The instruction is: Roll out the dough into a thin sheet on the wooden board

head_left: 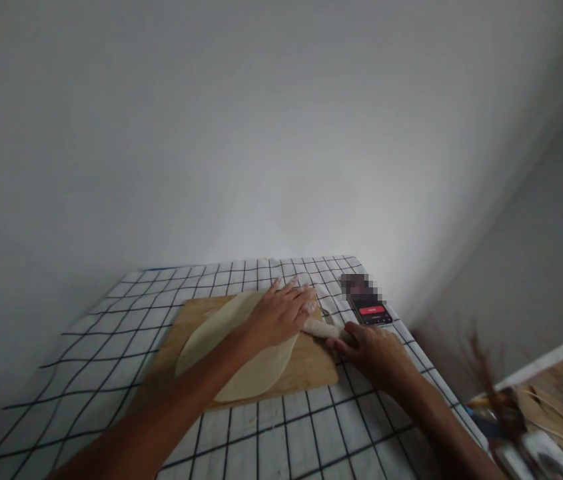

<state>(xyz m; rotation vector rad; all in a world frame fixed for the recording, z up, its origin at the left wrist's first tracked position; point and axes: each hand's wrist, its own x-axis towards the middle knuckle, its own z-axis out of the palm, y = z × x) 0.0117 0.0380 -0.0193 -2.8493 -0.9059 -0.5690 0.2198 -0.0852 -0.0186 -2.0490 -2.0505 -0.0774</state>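
A thin oval sheet of pale dough (261, 377) lies on a wooden cutting board (311, 363), with my left forearm crossing over its middle. My left hand (281, 313) rests flat with fingers spread, on the dough's far end and the board. My right hand (366, 353) is shut around one end of a pale, floury rolling pin (321, 328), which lies at the board's right side. The pin's tip is close to my left hand's fingers. Part of the dough is hidden under my left hand and arm.
The board sits on a white cloth with black grid lines (261, 440). A phone (368, 310) with a lit screen lies at the cloth's right, beside a pixelated patch (358, 287). White walls rise behind. Blurred items lie on a lower wooden surface (561, 380) at the right.
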